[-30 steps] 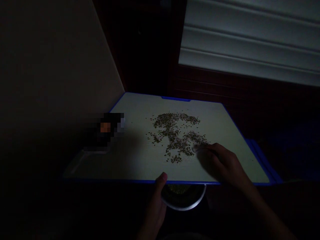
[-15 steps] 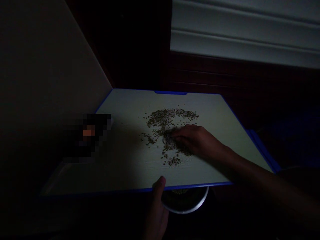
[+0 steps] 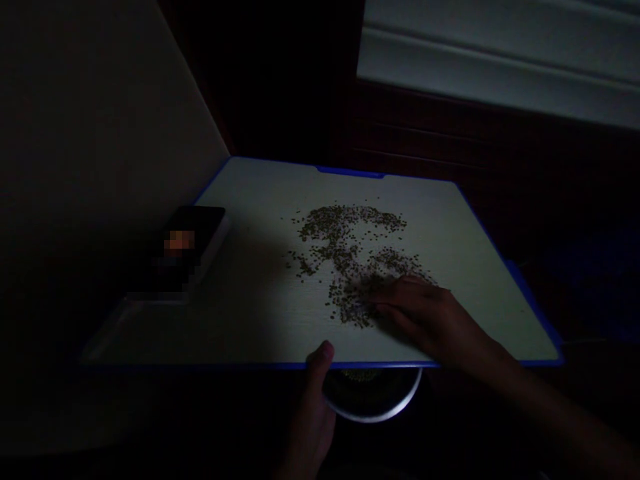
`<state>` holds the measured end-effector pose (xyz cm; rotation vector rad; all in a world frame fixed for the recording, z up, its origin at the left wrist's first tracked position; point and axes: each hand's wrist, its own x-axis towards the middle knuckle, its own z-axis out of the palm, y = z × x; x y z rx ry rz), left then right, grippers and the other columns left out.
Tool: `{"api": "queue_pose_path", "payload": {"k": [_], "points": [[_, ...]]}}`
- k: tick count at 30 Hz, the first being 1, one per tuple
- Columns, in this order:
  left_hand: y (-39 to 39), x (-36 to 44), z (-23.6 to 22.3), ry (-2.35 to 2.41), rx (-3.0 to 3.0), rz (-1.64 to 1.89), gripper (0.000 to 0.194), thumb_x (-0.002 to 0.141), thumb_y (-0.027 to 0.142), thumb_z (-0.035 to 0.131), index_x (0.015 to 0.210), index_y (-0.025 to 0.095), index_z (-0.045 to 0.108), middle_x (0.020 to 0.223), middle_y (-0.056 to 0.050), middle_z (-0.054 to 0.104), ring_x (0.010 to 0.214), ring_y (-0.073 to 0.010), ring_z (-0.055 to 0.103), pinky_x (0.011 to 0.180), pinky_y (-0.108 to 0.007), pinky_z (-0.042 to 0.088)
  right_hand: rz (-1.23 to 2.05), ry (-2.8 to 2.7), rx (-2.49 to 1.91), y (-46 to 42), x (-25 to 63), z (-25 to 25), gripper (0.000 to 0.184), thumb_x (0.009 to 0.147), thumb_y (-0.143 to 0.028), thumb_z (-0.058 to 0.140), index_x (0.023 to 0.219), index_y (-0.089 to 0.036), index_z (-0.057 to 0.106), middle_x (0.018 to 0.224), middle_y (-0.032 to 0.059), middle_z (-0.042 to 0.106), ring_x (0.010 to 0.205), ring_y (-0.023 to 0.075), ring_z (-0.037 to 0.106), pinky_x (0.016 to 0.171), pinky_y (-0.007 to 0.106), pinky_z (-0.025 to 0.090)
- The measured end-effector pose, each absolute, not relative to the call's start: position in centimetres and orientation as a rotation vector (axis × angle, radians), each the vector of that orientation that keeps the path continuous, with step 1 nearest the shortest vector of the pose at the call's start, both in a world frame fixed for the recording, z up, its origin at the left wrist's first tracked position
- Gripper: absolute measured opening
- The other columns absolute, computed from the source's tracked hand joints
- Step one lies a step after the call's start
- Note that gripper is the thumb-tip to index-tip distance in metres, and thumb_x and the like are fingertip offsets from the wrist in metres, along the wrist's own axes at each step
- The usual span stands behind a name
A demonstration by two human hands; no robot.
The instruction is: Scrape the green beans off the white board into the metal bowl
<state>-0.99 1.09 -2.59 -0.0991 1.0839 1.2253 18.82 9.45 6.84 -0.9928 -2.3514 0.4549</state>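
Note:
A white board with a blue rim (image 3: 240, 320) lies tilted toward me, and a loose patch of small dark seeds (image 3: 345, 233) is scattered across its middle. My right hand (image 3: 425, 317) rests flat on the right side of the seeds, fingers pointing left and touching them. My left hand (image 3: 313, 413) grips the board's front edge, with the thumb on top and the fingers hidden below. Beneath that edge sits a round metal bowl (image 3: 373, 407), partly hidden by the board, with some seeds visible inside.
A black, pixelated object (image 3: 185, 247) with an orange spot lies at the board's left side. A pale wall (image 3: 100, 167) rises at the left. Dark wood panelling (image 3: 450, 127) and a white slatted surface (image 3: 500, 60) stand behind the board.
My right hand has slid back to the right and toward me from the middle of the seeds. The seeds under it have shifted. My left hand stays on the edge.

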Motion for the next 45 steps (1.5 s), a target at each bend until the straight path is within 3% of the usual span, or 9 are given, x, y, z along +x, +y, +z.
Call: {"api": "queue_pose_path", "payload": {"k": [4, 9, 15, 18, 29, 37, 45], "points": [[0.8, -1.1, -2.8, 1.082, -0.123, 1.213, 0.045, 0.077, 0.044, 0.098, 0.112, 0.020, 0.083, 0.113, -0.011, 0.090, 0.135, -0.0408, 0.074, 0.120, -0.056, 0.055, 0.461, -2.343, -1.002, 8.3, 19.0, 7.0, 0.027, 0.110, -0.014, 0.058, 0.130, -0.021, 0.074, 0.111, 0.0065, 0.085, 0.098, 0.0195, 0.078, 0.087, 0.036, 0.064], [1.0, -1.0, -2.8, 1.079, -0.157, 1.201, 0.046, 0.070, 0.042, 0.101, 0.105, 0.018, 0.084, 0.107, -0.012, 0.090, 0.134, -0.0425, 0.074, 0.119, -0.056, 0.056, 0.451, -2.340, -0.999, 7.3, 19.1, 7.0, 0.027, 0.109, -0.013, 0.057, 0.129, -0.021, 0.073, 0.105, 0.0058, 0.083, 0.092, 0.0195, 0.076, 0.079, 0.033, 0.062], [0.9, -0.8, -3.0, 1.050, -0.124, 1.220, 0.041, 0.081, 0.043, 0.095, 0.109, 0.015, 0.084, 0.111, -0.015, 0.090, 0.136, -0.0421, 0.073, 0.121, -0.056, 0.054, 0.443, -2.343, -0.977, 6.1, 18.4, 6.9, 0.031, 0.108, -0.014, 0.058, 0.133, -0.025, 0.071, 0.101, 0.0050, 0.084, 0.088, 0.0215, 0.077, 0.079, 0.037, 0.063], [0.8, -0.8, -2.8, 1.048, -0.140, 1.218, 0.042, 0.080, 0.042, 0.096, 0.109, 0.015, 0.084, 0.110, -0.015, 0.090, 0.138, -0.0436, 0.072, 0.122, -0.057, 0.053, 0.463, -2.309, -1.006, 6.0, 19.0, 7.3, 0.033, 0.107, -0.014, 0.059, 0.135, -0.029, 0.072, 0.105, 0.0053, 0.085, 0.092, 0.0216, 0.079, 0.080, 0.037, 0.065], [0.6, -1.2, -2.8, 1.119, -0.161, 1.212, 0.064, 0.086, 0.040, 0.093, 0.144, 0.023, 0.072, 0.142, -0.012, 0.082, 0.150, -0.0418, 0.062, 0.130, -0.060, 0.045, 0.298, -1.989, -1.508, 7.3, 24.5, 6.0, 0.020, 0.108, -0.032, 0.066, 0.123, -0.026, 0.078, 0.116, 0.0066, 0.087, 0.099, 0.0232, 0.084, 0.083, 0.034, 0.067], [1.1, -0.8, -2.1, 1.149, -0.219, 1.205, 0.053, 0.088, 0.037, 0.088, 0.136, 0.019, 0.077, 0.126, -0.013, 0.088, 0.149, -0.0423, 0.063, 0.126, -0.059, 0.050, 0.337, -2.106, -1.343, 9.9, 22.7, 7.1, 0.023, 0.106, -0.024, 0.064, 0.124, -0.025, 0.078, 0.108, 0.0071, 0.085, 0.092, 0.0217, 0.081, 0.085, 0.034, 0.067], [0.2, -0.4, -2.5, 1.148, -0.211, 1.193, 0.067, 0.082, 0.041, 0.096, 0.144, 0.030, 0.074, 0.141, -0.009, 0.082, 0.155, -0.0415, 0.057, 0.127, -0.059, 0.050, 0.295, -2.300, -1.182, 16.6, 18.7, 8.0, 0.031, 0.104, -0.016, 0.061, 0.125, -0.022, 0.083, 0.117, 0.0085, 0.087, 0.101, 0.0245, 0.082, 0.092, 0.036, 0.061]]}}
